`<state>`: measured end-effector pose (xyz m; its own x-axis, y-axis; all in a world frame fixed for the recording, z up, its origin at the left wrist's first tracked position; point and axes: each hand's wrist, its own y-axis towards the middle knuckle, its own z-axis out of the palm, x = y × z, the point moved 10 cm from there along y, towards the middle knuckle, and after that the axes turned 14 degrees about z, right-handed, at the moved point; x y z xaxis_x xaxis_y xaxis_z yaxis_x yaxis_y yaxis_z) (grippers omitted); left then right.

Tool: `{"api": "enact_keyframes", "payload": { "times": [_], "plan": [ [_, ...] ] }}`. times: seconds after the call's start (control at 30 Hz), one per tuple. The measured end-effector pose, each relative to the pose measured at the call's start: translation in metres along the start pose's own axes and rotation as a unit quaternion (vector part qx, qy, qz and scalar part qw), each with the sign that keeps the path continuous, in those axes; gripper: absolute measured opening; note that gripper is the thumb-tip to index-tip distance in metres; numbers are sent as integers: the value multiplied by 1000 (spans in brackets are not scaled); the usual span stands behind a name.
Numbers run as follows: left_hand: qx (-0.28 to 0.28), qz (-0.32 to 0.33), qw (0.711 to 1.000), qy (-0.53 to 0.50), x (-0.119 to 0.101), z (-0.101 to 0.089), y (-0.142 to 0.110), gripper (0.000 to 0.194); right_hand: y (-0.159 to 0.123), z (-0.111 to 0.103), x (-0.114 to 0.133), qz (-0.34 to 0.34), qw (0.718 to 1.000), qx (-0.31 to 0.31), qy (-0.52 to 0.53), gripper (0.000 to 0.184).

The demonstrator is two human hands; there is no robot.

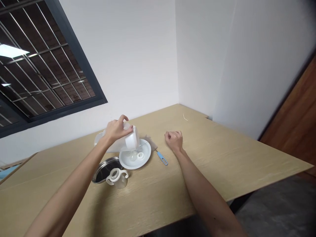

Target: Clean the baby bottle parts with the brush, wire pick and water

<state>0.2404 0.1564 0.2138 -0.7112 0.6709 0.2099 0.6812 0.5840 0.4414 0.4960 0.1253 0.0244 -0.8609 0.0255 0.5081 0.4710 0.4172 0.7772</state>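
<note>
My left hand [115,129] is wrapped round the handle of a translucent white plastic jug [132,140]. The jug is tilted, its white-rimmed end over a white bowl [129,165]. Inside the bowl lie a white ring [140,156] and a clear, dome-like piece [133,155]; a thin stream from the jug cannot be made out for certain. Curled into a fist, my right hand [174,140] rests on the table to the right of the bowl, with nothing seen in it. Between that hand and the bowl lies a bottle brush with a blue handle [162,158].
An open baby bottle with two white handles [118,179] stands in front of a round, shiny metal pan [103,168]. A thin pale strip [185,117] lies at the back of the wooden table [153,194]. Walls and a barred window [49,59] border the far side.
</note>
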Motion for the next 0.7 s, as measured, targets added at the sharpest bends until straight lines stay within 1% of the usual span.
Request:
{"api": "enact_keyframes", "payload": {
  "times": [0.17,0.27,0.37,0.47,0.6,0.7],
  "plan": [
    [-4,-22,999,35,29,-16,-17,47,0,1,-1,4,1000,3,5,34],
    [1,-26,999,41,34,-20,-30,46,1,2,-4,5,1000,3,8,35],
    [14,-20,999,37,27,-18,-38,45,1,2,-6,4,1000,2,10,36],
    [11,-4,1000,15,11,-15,-37,43,1,1,-6,3,1000,-1,8,37],
    [-18,12,1000,-11,-9,-14,-25,42,1,-1,-5,3,1000,-4,3,38],
    [-46,22,999,-12,-16,-15,-12,45,1,0,-5,2,1000,-4,0,37]
  ]
}}
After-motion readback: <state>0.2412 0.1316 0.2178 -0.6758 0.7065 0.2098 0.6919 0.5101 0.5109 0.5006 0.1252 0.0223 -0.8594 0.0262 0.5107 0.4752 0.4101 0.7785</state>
